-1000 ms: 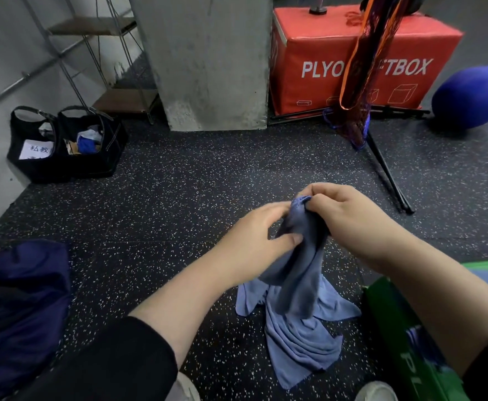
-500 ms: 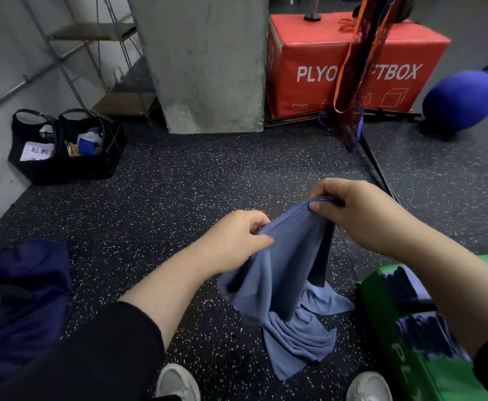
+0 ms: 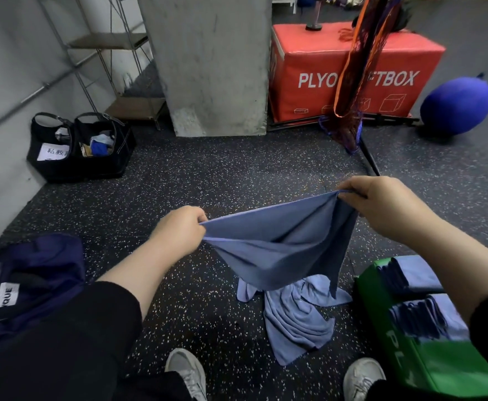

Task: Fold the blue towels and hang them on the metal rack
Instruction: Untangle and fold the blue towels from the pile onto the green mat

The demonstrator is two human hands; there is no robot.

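Left hand [image 3: 179, 234] and right hand [image 3: 381, 206], fingers curled, each pinch a top corner of the blue towel [image 3: 280, 250] stretched between them; crumpled towels [image 3: 297, 316] lie on the floor below.

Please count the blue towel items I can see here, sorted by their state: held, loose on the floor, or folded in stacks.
Held blue cloth towel: 1
Crumpled blue towel on the floor: 1
Folded blue towel stacks on the green box: 2
Total: 4
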